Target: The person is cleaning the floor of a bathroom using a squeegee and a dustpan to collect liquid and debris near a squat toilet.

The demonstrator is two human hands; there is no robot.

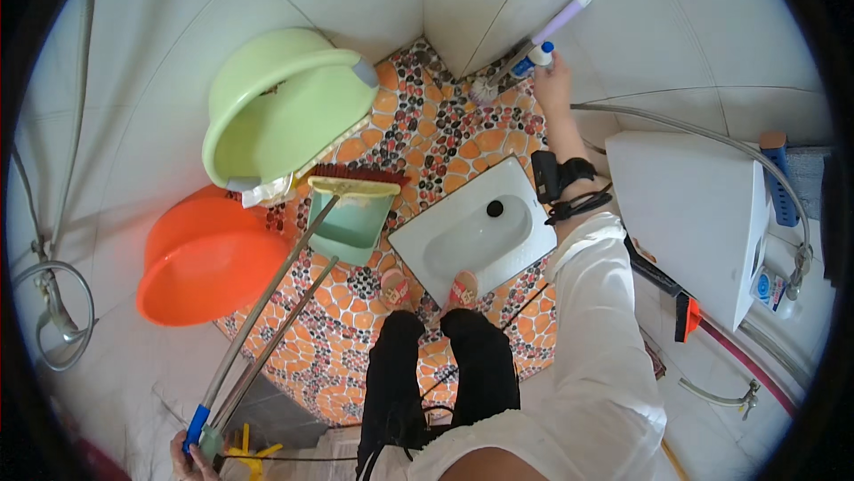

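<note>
At the lower left, my left hand (190,459) grips the blue-ended handle of a broom (267,287). The handle of a green long-handled dustpan (350,231) comes up beside it; whether my fingers hold that too is hard to tell. The broom's dark red bristles lie across the dustpan's far edge. My right hand (552,84) reaches to the far wall and closes on a white and blue bottle (532,60) with a blue cap. Beside the bottle a toilet brush (560,19) with a lilac handle leans on the wall, its white head on the floor.
A white squat toilet (477,227) is set in the pebble-patterned floor before my feet. A light green basin (293,120) and an orange basin (207,261) lean at the left wall. A white washing machine or cabinet (687,214) and a hose (707,130) are at right.
</note>
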